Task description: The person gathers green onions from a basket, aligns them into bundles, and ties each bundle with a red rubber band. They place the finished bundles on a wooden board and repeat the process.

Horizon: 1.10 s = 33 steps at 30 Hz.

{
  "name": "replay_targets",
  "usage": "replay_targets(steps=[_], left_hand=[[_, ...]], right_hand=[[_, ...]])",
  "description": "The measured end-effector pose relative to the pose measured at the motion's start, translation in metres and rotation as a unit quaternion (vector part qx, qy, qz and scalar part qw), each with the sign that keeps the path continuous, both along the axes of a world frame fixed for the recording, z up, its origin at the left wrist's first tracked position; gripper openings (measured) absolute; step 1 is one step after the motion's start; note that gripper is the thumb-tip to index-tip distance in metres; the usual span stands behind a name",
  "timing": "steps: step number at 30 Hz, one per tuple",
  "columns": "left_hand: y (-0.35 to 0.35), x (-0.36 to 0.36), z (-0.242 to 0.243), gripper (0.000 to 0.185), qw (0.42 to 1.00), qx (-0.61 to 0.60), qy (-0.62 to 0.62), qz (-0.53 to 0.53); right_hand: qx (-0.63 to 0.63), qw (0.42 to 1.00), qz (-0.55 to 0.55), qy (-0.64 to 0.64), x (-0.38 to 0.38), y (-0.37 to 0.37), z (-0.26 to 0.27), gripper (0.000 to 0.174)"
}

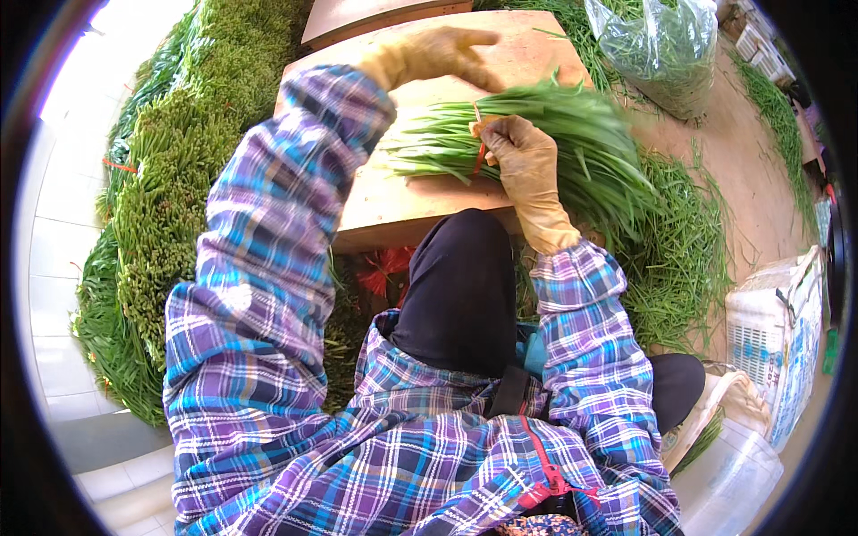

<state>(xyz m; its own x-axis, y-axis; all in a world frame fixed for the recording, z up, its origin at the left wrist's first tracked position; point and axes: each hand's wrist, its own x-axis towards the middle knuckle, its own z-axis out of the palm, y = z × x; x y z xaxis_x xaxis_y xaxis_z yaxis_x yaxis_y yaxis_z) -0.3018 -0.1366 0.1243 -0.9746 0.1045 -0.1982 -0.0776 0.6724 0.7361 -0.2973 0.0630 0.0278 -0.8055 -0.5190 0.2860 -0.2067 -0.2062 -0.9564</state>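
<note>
A bundle of long flat green leaves, like Chinese chives (pixel 570 127), lies across a low wooden board (pixel 402 201), its pale stem ends to the left and its leafy ends over the right edge. A red tie (pixel 480 159) goes around it near the stems. My right hand (pixel 526 151), in a tan rubber glove, pinches the tie at the bundle's top side, fingers closed. My left hand (pixel 446 57), gloved the same and slightly blurred, is raised beyond the bundle with its fingers apart and nothing in them.
Stacked bundles of greens (pixel 174 201) stand along the left. Loose leaves (pixel 670 268) are heaped at the right. A clear plastic bag of leaves (pixel 663 60) stands at the upper right, a white plastic crate (pixel 771 342) at the lower right. Red strands (pixel 385 268) lie below the board.
</note>
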Motion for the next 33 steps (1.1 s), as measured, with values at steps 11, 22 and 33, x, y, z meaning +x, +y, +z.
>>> replay_targets(steps=[11,22,33], left_hand=[[0.047,0.056,-0.073,0.138,0.905,-0.402,0.123,0.07],[0.028,0.03,-0.098,0.064,0.928,-0.34,0.151,-0.013],[0.028,0.035,-0.076,0.085,0.961,-0.192,0.198,0.004]], right_hand=[[0.103,0.944,-0.085,0.302,-0.045,-0.024,-0.012,0.009],[0.059,0.935,-0.055,0.345,-0.03,-0.021,-0.003,0.009],[0.02,0.948,-0.119,0.294,-0.032,-0.007,0.009,0.01]])
